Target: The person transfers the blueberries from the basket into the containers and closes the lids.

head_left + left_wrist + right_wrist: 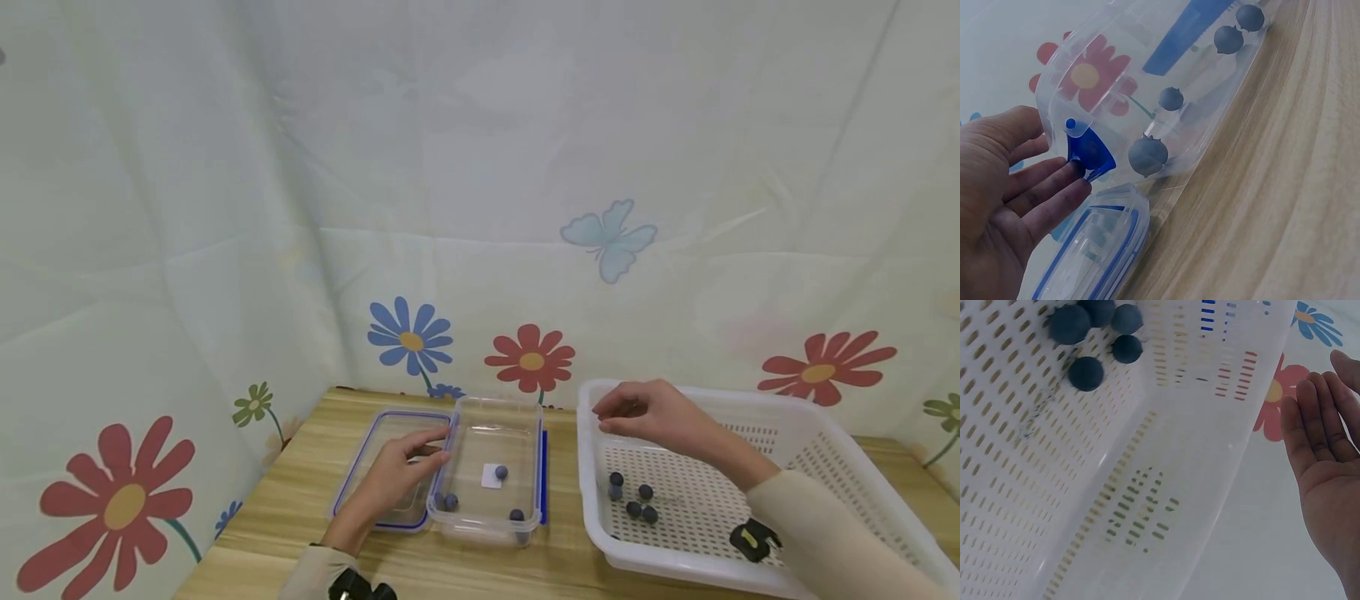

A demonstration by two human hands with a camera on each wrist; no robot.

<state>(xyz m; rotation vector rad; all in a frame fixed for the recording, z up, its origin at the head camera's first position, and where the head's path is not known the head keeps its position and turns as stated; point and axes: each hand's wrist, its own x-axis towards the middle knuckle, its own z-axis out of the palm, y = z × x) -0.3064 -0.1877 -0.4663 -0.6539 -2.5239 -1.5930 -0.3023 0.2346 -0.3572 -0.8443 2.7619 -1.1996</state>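
My left hand (401,471) is at the left side of a clear plastic food box (468,446). In the left wrist view its extended fingertips touch the box's blue latch (1090,150), with the thumb near the rim. Several blueberries sit in the box: one blueberry (501,472) over a white square label, others near the front corners. Over the left rim of a white plastic basket (591,492) hovers my right hand (647,412), fingers loosely bent. Its palm shows bare in the right wrist view. More blueberries (1086,374) lie clustered on the basket's perforated floor.
The box's clear lid with a blue seal (358,458) lies left of it, partly under my left hand. Another blue latch (544,479) hangs along the box's right side. A flower-printed curtain (465,167) stands behind the wooden table (262,533).
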